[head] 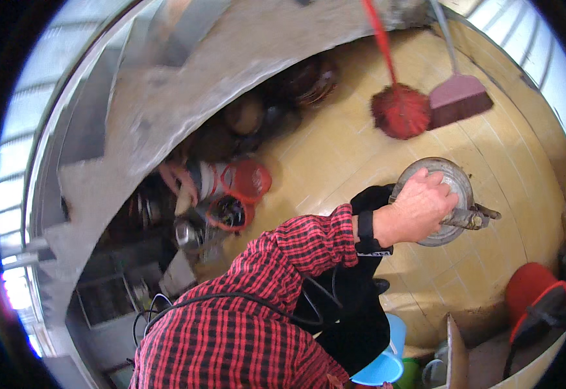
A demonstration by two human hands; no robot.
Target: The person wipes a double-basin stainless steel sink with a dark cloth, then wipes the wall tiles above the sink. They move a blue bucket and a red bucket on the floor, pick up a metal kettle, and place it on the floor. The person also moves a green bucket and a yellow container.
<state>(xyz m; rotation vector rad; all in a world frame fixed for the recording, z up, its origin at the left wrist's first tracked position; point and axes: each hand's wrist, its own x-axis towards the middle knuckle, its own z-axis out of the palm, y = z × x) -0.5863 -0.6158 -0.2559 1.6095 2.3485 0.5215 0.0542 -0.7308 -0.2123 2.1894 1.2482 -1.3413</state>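
My left hand [416, 204], with a black band at the wrist and a red-and-black checked sleeve, is closed over a round, worn metal vessel [438, 239], possibly a kettle. A thick bar [467, 220] and a narrower spout-like part [491, 212] stick out to its right. The fingers hide what they grip on top. My right hand is out of view. Below the vessel, beside my dark trousers [356, 311], is a light-blue plastic bucket [397, 335].
A red mop [402, 112] and a pink broom [460, 97] stand on the yellow tiled floor [312, 170]. Red containers [249, 180] and pots lie under a grey slab [166, 97] at left. A red bucket [533, 291] stands at lower right, near an upright board [453, 350].
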